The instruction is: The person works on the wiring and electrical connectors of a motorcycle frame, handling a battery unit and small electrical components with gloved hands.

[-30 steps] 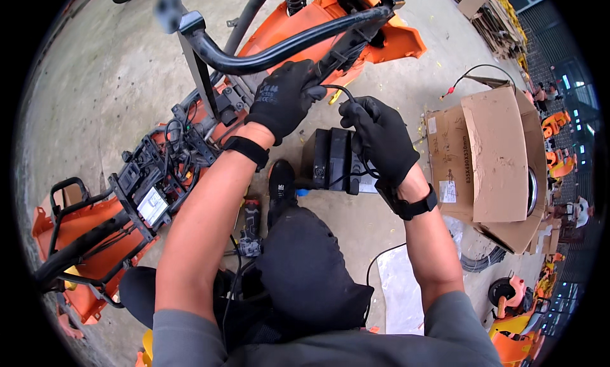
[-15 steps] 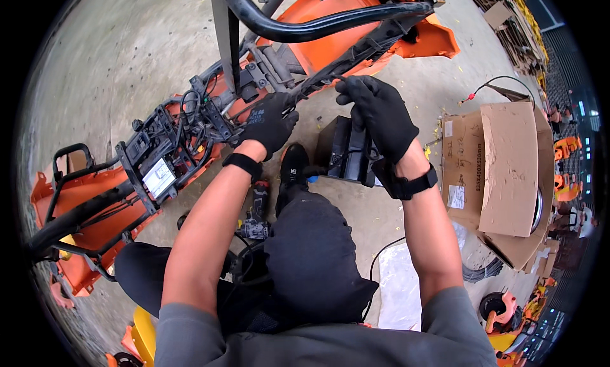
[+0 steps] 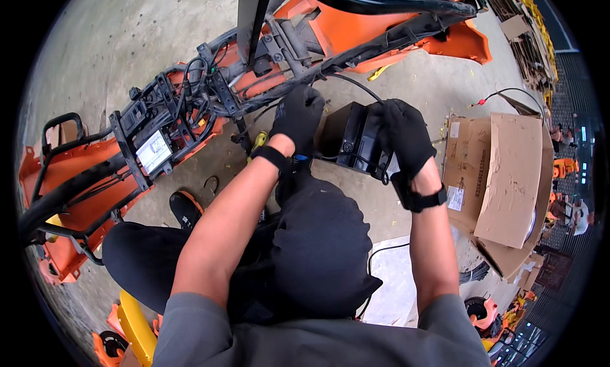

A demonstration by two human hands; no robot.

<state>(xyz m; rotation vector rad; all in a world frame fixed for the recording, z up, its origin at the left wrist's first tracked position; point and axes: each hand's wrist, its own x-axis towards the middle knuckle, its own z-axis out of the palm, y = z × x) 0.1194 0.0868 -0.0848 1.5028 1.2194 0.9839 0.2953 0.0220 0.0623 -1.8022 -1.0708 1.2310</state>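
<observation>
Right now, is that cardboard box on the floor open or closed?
Open. The cardboard box lies to the right of the right hand with its flaps spread apart, not sealed. What is inside cannot be told.

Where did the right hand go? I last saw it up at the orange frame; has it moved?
Yes. The right hand has come down off the orange frame onto the black battery box.

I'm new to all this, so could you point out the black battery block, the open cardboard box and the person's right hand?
black battery block (image 3: 352, 138), head view, its top face.
cardboard box (image 3: 508, 176), head view, its raised flap.
right hand (image 3: 403, 135), head view, back of the glove.
</observation>
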